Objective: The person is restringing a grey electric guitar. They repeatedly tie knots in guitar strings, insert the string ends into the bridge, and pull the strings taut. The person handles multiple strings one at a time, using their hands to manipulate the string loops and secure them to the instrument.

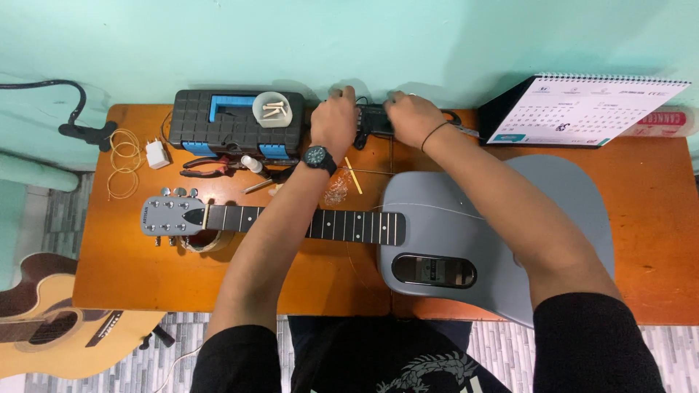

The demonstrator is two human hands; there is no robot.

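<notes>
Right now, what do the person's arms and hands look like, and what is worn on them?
Both arms are bare from the upper arm down, with short black sleeves at the shoulders. The left hand has a dark round-faced wristwatch with a black strap behind it. The right hand has a thin black band at the wrist. No gloves.

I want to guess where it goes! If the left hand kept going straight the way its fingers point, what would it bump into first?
The left hand points away from the person, across the back edge of the wooden table. Probably the pale green wall comes first; the depth is hard to judge.
</notes>
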